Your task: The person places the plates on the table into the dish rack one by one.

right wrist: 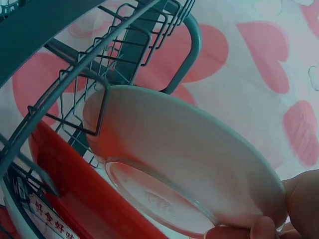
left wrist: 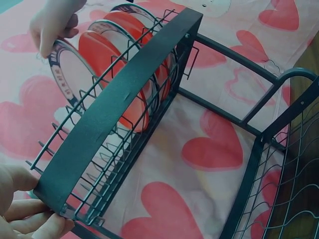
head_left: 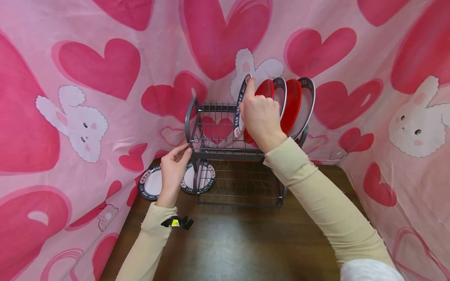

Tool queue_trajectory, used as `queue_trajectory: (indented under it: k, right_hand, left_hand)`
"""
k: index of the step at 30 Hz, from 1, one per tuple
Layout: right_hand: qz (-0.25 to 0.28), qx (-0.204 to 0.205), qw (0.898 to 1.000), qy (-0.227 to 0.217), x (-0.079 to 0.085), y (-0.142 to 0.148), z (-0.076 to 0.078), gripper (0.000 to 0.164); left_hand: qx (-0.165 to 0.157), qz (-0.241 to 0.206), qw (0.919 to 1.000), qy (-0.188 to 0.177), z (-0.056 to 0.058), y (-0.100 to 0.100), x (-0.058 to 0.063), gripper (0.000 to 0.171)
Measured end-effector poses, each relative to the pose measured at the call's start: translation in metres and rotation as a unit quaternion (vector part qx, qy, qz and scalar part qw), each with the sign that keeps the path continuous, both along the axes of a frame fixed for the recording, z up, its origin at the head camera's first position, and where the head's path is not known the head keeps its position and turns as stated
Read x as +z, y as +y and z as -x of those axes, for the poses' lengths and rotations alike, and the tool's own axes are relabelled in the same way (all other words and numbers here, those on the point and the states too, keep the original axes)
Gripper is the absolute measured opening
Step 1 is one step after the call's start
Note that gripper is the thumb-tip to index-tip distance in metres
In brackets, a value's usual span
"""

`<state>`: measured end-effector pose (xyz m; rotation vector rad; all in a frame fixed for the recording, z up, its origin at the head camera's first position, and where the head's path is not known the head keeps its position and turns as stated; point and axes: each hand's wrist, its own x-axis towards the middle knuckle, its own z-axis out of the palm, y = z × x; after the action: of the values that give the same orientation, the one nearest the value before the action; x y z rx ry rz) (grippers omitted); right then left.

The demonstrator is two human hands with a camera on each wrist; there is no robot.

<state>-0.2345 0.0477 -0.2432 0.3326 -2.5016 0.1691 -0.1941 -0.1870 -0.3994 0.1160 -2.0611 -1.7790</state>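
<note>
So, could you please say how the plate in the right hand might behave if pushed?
The plate is probably stiff, since its rim shows no sag in the right hand. It may be slippery, as its underside looks smooth. Being on edge in the rack, it could tip if pushed unsupported.

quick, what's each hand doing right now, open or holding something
Left hand: holding the end of the dish rack's upper front rail.
Right hand: holding a white plate by its edge.

Rack (head_left: 228, 156) from above and both wrists
</note>
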Motion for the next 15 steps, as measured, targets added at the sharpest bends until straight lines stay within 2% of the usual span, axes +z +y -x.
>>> queue_trajectory:
  k: [6,15]
  right_hand:
    - [0.001,0.002,1.0,-0.025,0.0003,-0.0036,0.0017,0.066]
    - [-0.002,0.002,0.999,-0.032,-0.004,-0.0082,0.007,0.063]
  left_hand:
    - [-0.003,0.0,1.0,-0.003,-0.0002,-0.0008,0.0008,0.031]
    - [-0.007,-0.005,0.9999,-0.01,-0.0013,-0.0006,0.0012,0.031]
